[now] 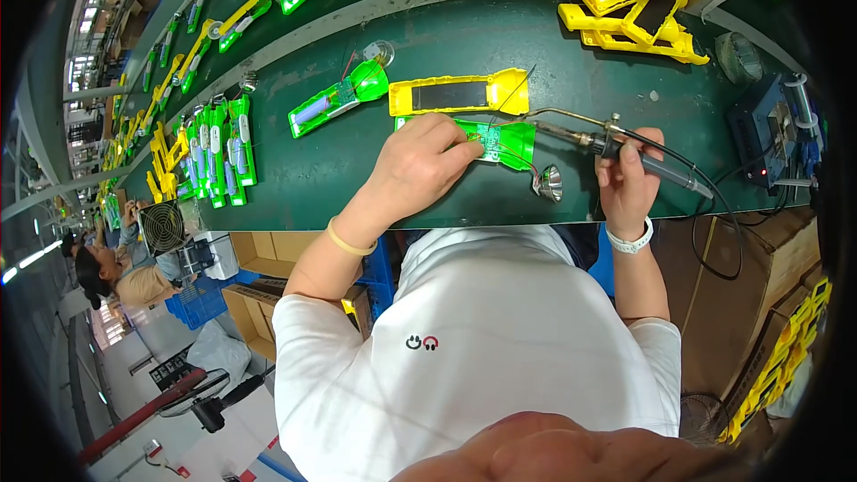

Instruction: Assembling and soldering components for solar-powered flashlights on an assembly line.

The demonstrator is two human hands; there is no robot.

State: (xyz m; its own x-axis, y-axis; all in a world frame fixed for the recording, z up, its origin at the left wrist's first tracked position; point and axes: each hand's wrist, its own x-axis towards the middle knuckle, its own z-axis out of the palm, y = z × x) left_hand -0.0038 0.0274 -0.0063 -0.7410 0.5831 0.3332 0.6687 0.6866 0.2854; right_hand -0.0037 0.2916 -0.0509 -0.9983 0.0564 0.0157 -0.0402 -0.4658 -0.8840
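My left hand (pixel 421 167) lies over a green flashlight housing (pixel 516 145), fingers closed on it beside the circuit board (pixel 489 140). Whether a thin wire is also pinched there, I cannot tell. In my right hand (pixel 630 177) is a soldering iron (pixel 665 174), with a thin metal feed tube along it. Its tip points left toward the board. A round reflector lamp (pixel 548 184) hangs by wires off the housing's right end. Just behind lies a yellow housing half (pixel 460 93) with a black panel. Another green housing (pixel 339 100), with a battery inside, sits to the left.
Yellow housing parts (pixel 634 4) are piled at the back right. A soldering station (pixel 759 134) stands at the right, its cable looping near my right wrist. Several green assemblies (pixel 214 152) are lined up at left, beside a small fan (pixel 164 226). Another person (pixel 125 272) sits further left.
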